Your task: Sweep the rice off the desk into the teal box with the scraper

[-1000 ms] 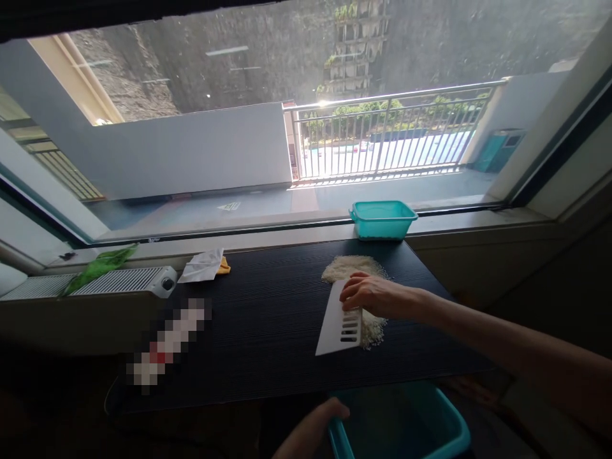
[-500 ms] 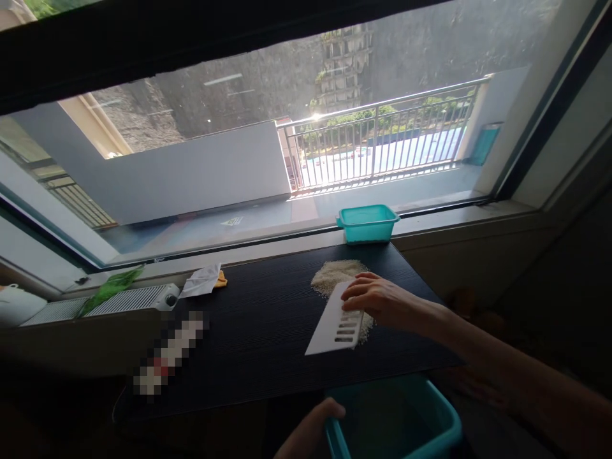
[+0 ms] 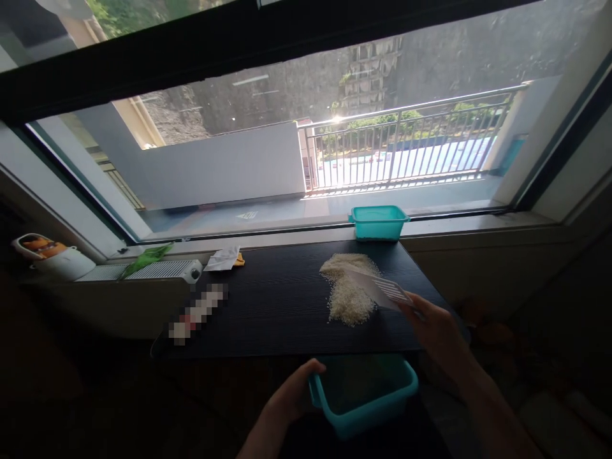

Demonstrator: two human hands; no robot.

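My right hand [image 3: 434, 328] is closed on a white slotted plastic scraper [image 3: 380, 289], held tilted at the right edge of a pile of white rice grains [image 3: 348, 287] on the black table [image 3: 268, 306]. My left hand [image 3: 292, 395] grips the left rim of a teal plastic basin [image 3: 366, 395], held below the table's near edge, under the rice.
A second teal basin [image 3: 379, 221] sits on the window sill behind the rice. On the left lie a crumpled white paper with something orange [image 3: 224, 259], a blurred-out object [image 3: 198, 313], a white heater [image 3: 153, 271] with green plastic, and a white appliance [image 3: 52, 258].
My right hand has lifted the scraper off the left of the rice and swung it to the right side of the pile. The view pulled back; the basin shows more fully.
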